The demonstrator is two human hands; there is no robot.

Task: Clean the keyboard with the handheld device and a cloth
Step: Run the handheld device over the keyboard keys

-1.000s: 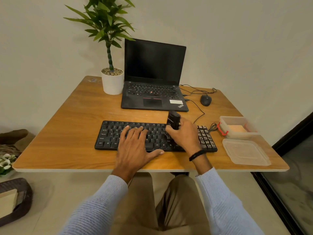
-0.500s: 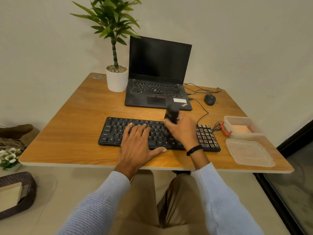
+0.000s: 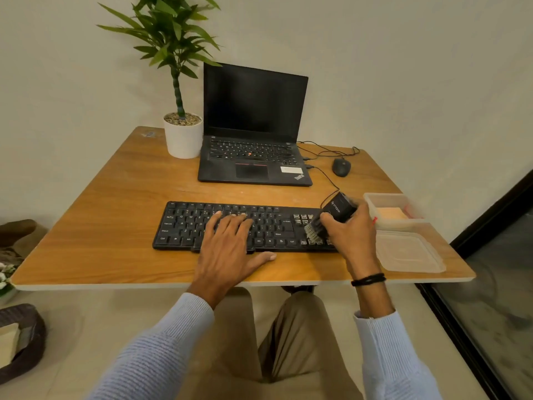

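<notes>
A black keyboard (image 3: pixel 184 223) lies across the front of the wooden desk (image 3: pixel 115 203). My left hand (image 3: pixel 227 249) rests flat on its middle keys, fingers spread, thumb on the desk. My right hand (image 3: pixel 350 235) grips a black handheld device (image 3: pixel 337 210) with a grey brush tip (image 3: pixel 312 231), tilted down onto the keyboard's right end near the number pad. A clear plastic box (image 3: pixel 380 200) at the right holds an orange cloth (image 3: pixel 393 212).
An open black laptop (image 3: pixel 253 157) stands behind the keyboard, a potted plant (image 3: pixel 183 134) at its left, a mouse (image 3: pixel 341 166) and cables at its right. The box's clear lid (image 3: pixel 406 251) lies by the desk's front right corner. A dark door frame runs along the right.
My right hand has carried the device from the keyboard's middle to its right end, and the brush tip now shows. My left hand stays pressed on the keys. The camera view shifted.
</notes>
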